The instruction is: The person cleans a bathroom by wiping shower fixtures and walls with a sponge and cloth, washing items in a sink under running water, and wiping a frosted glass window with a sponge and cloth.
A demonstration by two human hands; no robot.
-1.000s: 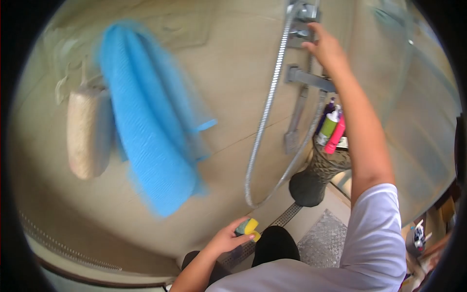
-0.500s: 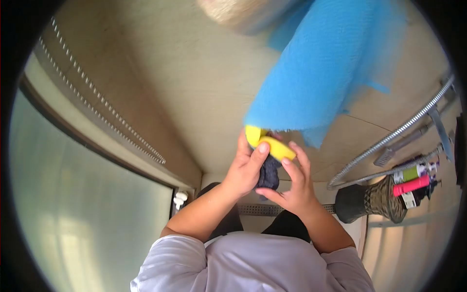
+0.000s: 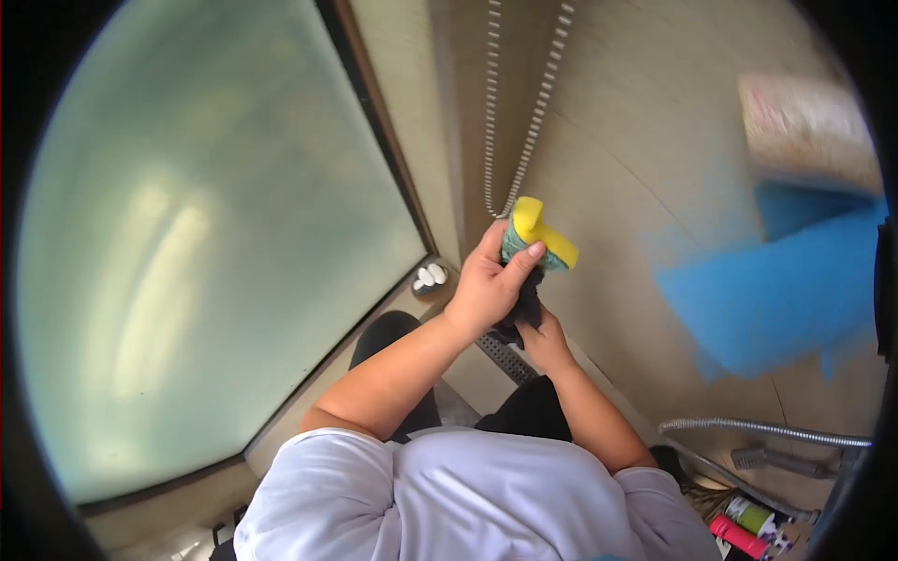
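My left hand [image 3: 491,285] is closed around a yellow sponge [image 3: 557,245] with a green side, its thumb pressed along the lower edge. A dark, crumpled cloth [image 3: 528,304] hangs below the sponge, between my two hands. Its lower part is gripped by my right hand [image 3: 546,342], whose fingers are partly hidden behind it. Sponge and cloth touch each other.
A frosted glass panel [image 3: 224,224] fills the left. Ahead hangs a beaded chain [image 3: 535,122] against the wall. Blurred blue mesh fabric [image 3: 776,294] is at right. White stones [image 3: 430,276] sit in the corner; a shower hose [image 3: 758,428] and a pink bottle [image 3: 737,537] are lower right.
My view has swung left, so the blue mesh now appears farther right and the glass panel larger. My right hand has moved from beside the sponge down onto the dark cloth.
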